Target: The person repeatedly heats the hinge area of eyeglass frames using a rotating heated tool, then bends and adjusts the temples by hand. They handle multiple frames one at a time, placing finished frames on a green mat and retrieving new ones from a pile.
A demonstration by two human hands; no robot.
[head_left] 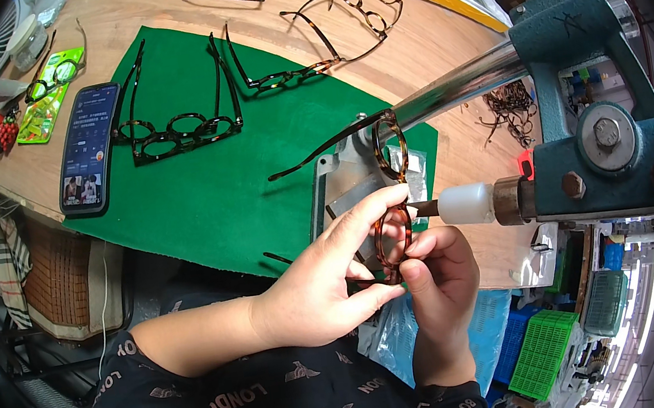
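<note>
Just left of the white sleeve (466, 204) on a teal machine (610, 158), a tortoiseshell pair of glasses (406, 222) stood on end, one lens above the other. The left hand (324, 274) gripped it between thumb and fingers; the right hand (444, 275) pinched the lower rim. Other pairs (183, 143) lay on the desk's green mat (261, 204).

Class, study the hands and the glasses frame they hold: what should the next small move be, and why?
Probably a slight shift of the tortoiseshell glasses frame to line it up with the dark tip of the teal machine. The left hand and right hand both hold the frame's nearer half; the tip points toward its middle, though contact is unclear.
</note>
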